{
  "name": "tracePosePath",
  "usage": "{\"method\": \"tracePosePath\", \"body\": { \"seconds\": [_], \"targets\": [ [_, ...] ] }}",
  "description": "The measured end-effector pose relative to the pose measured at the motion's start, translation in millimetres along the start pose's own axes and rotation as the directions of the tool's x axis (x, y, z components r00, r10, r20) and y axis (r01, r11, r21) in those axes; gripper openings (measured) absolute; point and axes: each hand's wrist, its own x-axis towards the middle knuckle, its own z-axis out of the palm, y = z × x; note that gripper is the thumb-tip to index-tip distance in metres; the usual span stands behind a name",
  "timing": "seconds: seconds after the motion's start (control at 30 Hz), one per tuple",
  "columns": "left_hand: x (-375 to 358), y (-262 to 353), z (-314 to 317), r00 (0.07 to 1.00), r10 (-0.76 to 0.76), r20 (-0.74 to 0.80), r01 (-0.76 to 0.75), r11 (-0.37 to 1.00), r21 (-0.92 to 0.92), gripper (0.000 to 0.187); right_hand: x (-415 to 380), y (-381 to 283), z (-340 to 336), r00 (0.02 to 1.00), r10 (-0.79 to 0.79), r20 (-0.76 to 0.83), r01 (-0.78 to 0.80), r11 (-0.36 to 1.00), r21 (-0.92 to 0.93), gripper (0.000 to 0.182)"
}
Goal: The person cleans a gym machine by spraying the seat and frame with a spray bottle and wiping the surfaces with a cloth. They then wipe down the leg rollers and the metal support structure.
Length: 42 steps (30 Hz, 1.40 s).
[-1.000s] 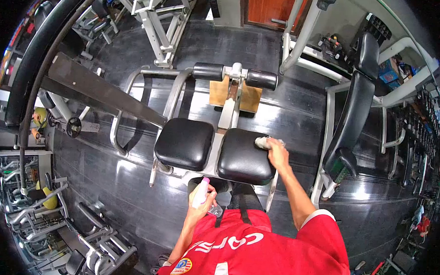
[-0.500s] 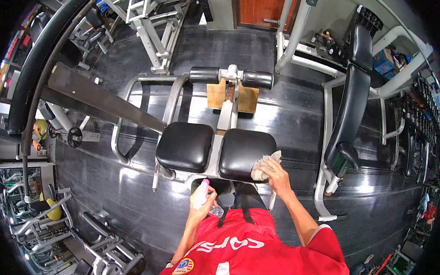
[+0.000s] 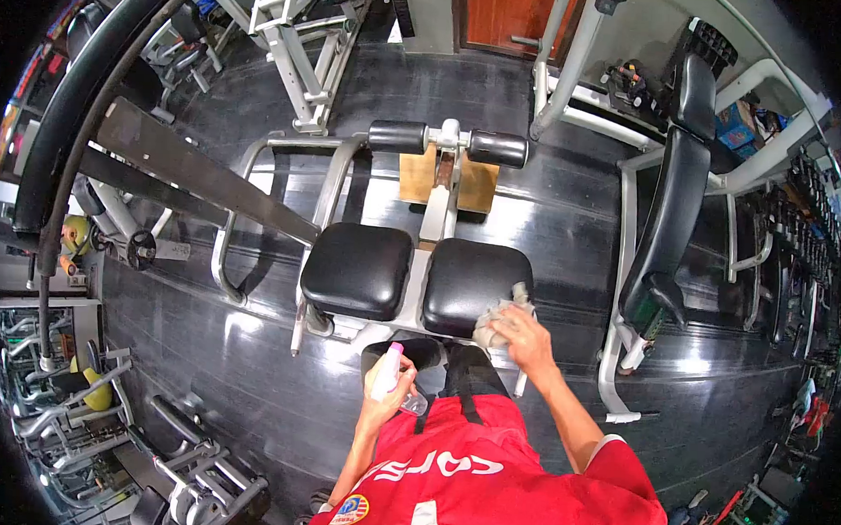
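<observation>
My right hand [image 3: 522,342] is closed around a crumpled beige cloth [image 3: 493,322], which presses against the near right corner of the right black seat pad [image 3: 471,276]. Low in front of my body, my left hand [image 3: 391,390] grips a spray bottle [image 3: 387,374] with a pink and white top and a clear lower part. Beside the right pad sits a matching left seat pad [image 3: 357,269], with a pale metal frame between them. Both pads look smooth and shiny.
Beyond the pads is a black foam roller [image 3: 498,149] on the machine's post, above a wooden plate [image 3: 478,185]. A long padded bench [image 3: 671,212] stands at the right. A dark lever arm [image 3: 194,178] slants in from the left. Dumbbell racks line the far right.
My right hand and the cloth have shifted slightly down and left, to the pad's near edge. My left hand keeps its hold on the bottle. The whole view has tilted a little.
</observation>
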Motion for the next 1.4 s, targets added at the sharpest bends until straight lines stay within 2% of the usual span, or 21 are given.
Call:
{"method": "tracePosePath", "body": {
  "seconds": [0.03, 0.1, 0.17, 0.23, 0.27, 0.3, 0.37, 0.47, 0.6, 0.67, 0.77, 0.83, 0.9, 0.97, 1.1, 1.17, 1.2, 1.3, 1.33, 1.37, 1.4],
  "targets": [
    [-0.2, -1.5, 0.9, 0.999, 0.03, 0.024, -0.031, 0.999, 0.028, 0.015, 1.0, 12.2, -4.2, 1.0, 0.026, -0.017, -0.025, 0.999, 0.036, 0.036],
    [-2.9, -0.5, 5.1, 1.0, 0.013, 0.013, -0.013, 1.0, 0.01, 0.015, -4.3, 32.4, -4.5, 0.957, 0.281, -0.07, -0.276, 0.958, 0.074, 0.036],
    [-6.6, -0.7, 3.6, 1.0, -0.002, 0.004, 0.002, 1.0, -0.003, 0.015, -19.5, 66.0, 14.5, 0.78, 0.626, -0.012, -0.621, 0.776, 0.107, 0.037],
    [-6.4, -3.3, 4.6, 0.999, -0.048, 0.004, 0.048, 0.999, -0.007, 0.016, -27.0, 57.9, 25.4, 0.714, 0.7, -0.006, -0.667, 0.684, 0.295, 0.031],
    [-5.2, -3.8, 4.0, 0.999, -0.045, -0.002, 0.045, 0.999, -0.008, 0.016, -29.3, 47.2, 33.8, 0.743, 0.65, -0.162, -0.585, 0.747, 0.316, 0.033],
    [-5.7, -4.5, 3.5, 0.999, -0.039, 0.003, 0.039, 0.999, -0.001, 0.017, -28.5, 31.3, 26.0, 0.816, 0.549, -0.181, -0.481, 0.819, 0.311, 0.041],
    [-3.3, -4.9, 6.4, 0.999, -0.029, 0.016, 0.029, 1.0, -0.001, 0.017, -24.8, -2.1, 12.6, 0.915, 0.376, -0.149, -0.361, 0.925, 0.115, 0.049],
    [0.4, -2.2, 6.2, 0.999, -0.047, 0.002, 0.047, 0.998, -0.043, 0.017, -15.6, -1.8, 3.0, 0.943, 0.329, -0.047, -0.325, 0.943, 0.074, 0.051],
    [3.7, -3.8, 8.8, 1.0, -0.027, 0.005, 0.027, 0.999, -0.031, 0.015, -1.5, 72.4, 28.8, 0.906, 0.413, -0.092, -0.385, 0.894, 0.231, 0.044],
    [2.8, -3.5, 11.4, 0.999, -0.038, -0.017, 0.038, 0.999, -0.039, 0.014, 19.2, 115.3, 47.8, 0.826, 0.564, 0.005, -0.544, 0.794, 0.269, 0.034],
    [1.3, 1.4, 11.6, 0.997, -0.073, -0.03, 0.072, 0.997, -0.039, 0.013, 65.3, 160.9, 68.0, 0.766, 0.616, 0.182, -0.64, 0.706, 0.302, 0.033],
    [0.8, 6.6, 13.4, 0.992, -0.12, -0.024, 0.119, 0.992, -0.047, 0.013, 106.2, 162.6, 66.2, 0.803, 0.465, 0.373, -0.585, 0.735, 0.343, 0.033],
    [2.5, 4.4, 13.5, 0.99, -0.138, -0.043, 0.137, 0.99, -0.026, 0.013, 128.4, 198.5, 130.7, 0.827, 0.188, 0.53, -0.436, 0.81, 0.393, 0.04],
    [4.1, 3.7, 14.2, 0.987, -0.15, -0.06, 0.149, 0.989, -0.015, 0.013, 162.0, 169.6, 162.0, 0.812, 0.015, 0.584, -0.432, 0.689, 0.582, 0.042],
    [5.8, 5.9, 15.9, 0.988, -0.133, -0.075, 0.126, 0.988, -0.084, 0.012, 220.5, 82.7, 180.1, 0.717, -0.167, 0.677, -0.151, 0.911, 0.385, 0.045],
    [8.2, 3.6, 12.2, 0.988, -0.137, -0.068, 0.132, 0.988, -0.076, 0.012, 237.9, 39.6, 154.4, 0.584, -0.037, 0.811, -0.048, 0.996, 0.08, 0.045],
    [9.2, 4.1, 11.5, 0.987, -0.14, -0.085, 0.134, 0.988, -0.074, 0.011, 246.6, 38.2, 153.0, 0.481, 0.009, 0.877, -0.104, 0.993, 0.048, 0.043],
    [10.0, -1.6, 8.6, 0.986, -0.127, -0.106, 0.12, 0.99, -0.074, 0.011, 244.6, 91.2, 208.0, 0.468, 0.066, 0.881, -0.211, 0.977, 0.039, 0.04],
    [9.5, -1.7, 7.6, 0.985, -0.134, -0.111, 0.127, 0.989, -0.073, 0.01, 249.6, 107.1, 211.4, 0.283, 0.078, 0.956, -0.312, 0.95, 0.014, 0.04],
    [9.9, -2.2, 7.1, 0.984, -0.139, -0.116, 0.131, 0.989, -0.072, 0.01, 259.6, 76.8, 129.5, 0.32, 0.135, 0.938, -0.47, 0.882, 0.034, 0.042],
    [9.2, -3.9, 5.7, 0.983, -0.14, -0.119, 0.132, 0.989, -0.071, 0.01, 215.0, 174.6, 239.5, 0.218, 0.18, 0.959, -0.645, 0.764, 0.003, 0.044]
  ]
}}
